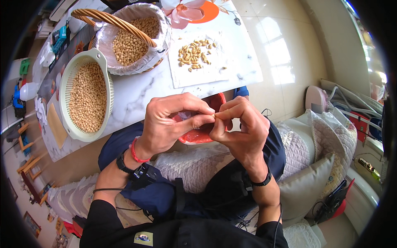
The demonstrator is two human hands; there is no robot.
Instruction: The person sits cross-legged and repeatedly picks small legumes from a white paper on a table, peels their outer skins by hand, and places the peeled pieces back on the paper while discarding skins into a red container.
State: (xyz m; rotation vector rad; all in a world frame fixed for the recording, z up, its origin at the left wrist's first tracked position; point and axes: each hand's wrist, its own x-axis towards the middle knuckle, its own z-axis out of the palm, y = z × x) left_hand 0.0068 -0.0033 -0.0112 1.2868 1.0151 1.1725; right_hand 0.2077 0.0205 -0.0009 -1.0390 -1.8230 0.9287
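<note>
Over a bin lined with a red plastic bag [195, 136], my left hand [170, 121] and my right hand [243, 124] meet fingertip to fingertip. Between both thumbs and forefingers is pinched a small pale piece [214, 115], mostly hidden by the fingers; its exact kind cannot be told. Beyond my hands, on the table, a white paper sheet [186, 79] bears scattered golden-brown, elongated seed-like pieces [194, 54]. To the left stands a pale green plastic colander [108, 93] with many round beige seeds or nuts [86, 99].
A handled wicker basket [116, 24], lined with clear plastic, holds more beige seeds or nuts [130, 43] on the marble-patterned table [133, 90]. A tan flat piece [55, 124] lies near the table's left edge. Behind me is a quilted sofa cover [192, 170] with a cushion [305, 186].
</note>
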